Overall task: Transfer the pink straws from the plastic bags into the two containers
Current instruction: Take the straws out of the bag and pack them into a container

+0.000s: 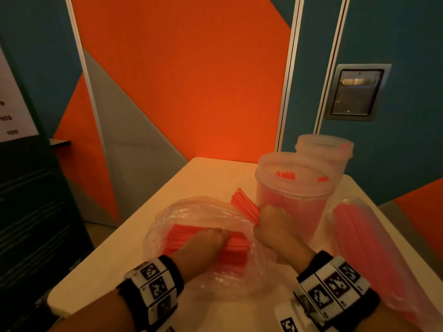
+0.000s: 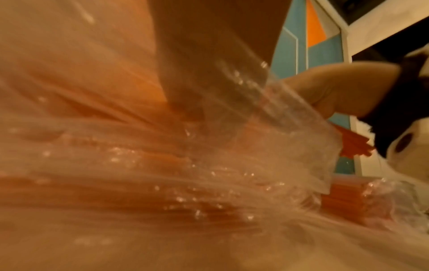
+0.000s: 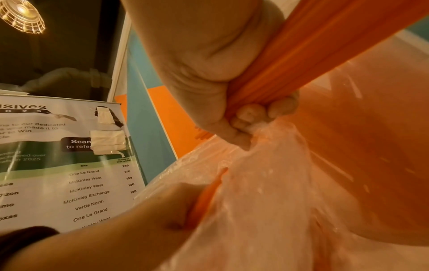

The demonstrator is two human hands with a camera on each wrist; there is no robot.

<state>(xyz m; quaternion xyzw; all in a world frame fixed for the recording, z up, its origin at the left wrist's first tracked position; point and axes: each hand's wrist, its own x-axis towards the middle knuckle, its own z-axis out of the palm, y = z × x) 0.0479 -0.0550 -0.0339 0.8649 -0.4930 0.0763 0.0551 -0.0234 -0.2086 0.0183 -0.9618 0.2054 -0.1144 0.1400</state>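
An open clear plastic bag (image 1: 191, 209) lies on the white table (image 1: 167, 188) with a pile of pink straws (image 1: 182, 236) inside. My left hand (image 1: 208, 240) reaches into the bag and its fingers curl over that pile. My right hand (image 1: 273, 219) grips a bundle of straws (image 1: 244, 202) in its fist at the bag's mouth, just in front of the near container (image 1: 292, 188), which holds upright straws. In the right wrist view the fist (image 3: 209, 73) clamps the bundle (image 3: 325, 45) above crumpled bag plastic (image 3: 267, 183). The far container (image 1: 323, 149) stands behind.
A second plastic bag (image 1: 364, 248) full of pink straws lies along the table's right side. A printed sign (image 1: 12, 104) stands on the left beyond the table. An orange and blue wall with a metal latch plate (image 1: 354, 92) rises behind the containers.
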